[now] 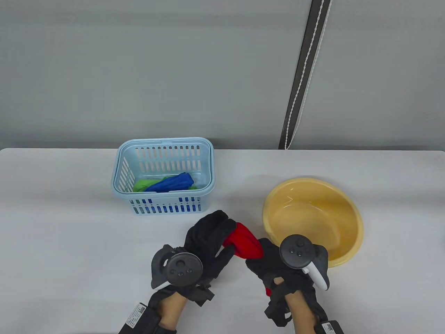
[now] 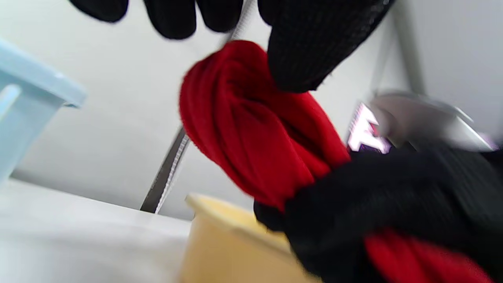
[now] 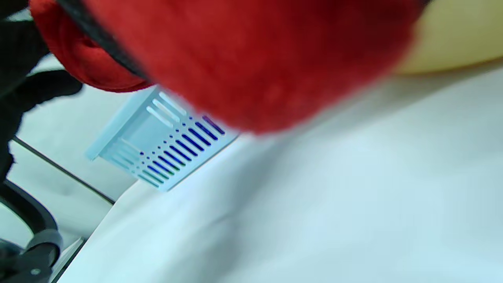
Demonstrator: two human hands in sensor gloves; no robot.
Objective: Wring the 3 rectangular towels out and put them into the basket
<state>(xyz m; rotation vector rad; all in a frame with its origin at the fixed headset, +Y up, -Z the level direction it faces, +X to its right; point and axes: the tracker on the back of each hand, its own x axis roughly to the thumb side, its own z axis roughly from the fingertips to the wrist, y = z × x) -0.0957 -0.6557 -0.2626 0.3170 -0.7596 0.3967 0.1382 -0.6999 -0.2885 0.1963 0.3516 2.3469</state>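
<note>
Twisting a red towel between both hands, held up off the bench just in front of the yellow bowl. Left hand wrapped around the towel's left end, fingers curled over the top and thumb underneath. Right hand clamped tight on the other end, a bit of red poking out below the palm. Bunched into a thick twisted rope in the left wrist view, pretty blurry though. Over in the light blue basket on the left, a blue towel lying on top of a green towel, both crumpled. Basket and bowl well apart, hands roughly between them near the front edge.
</note>
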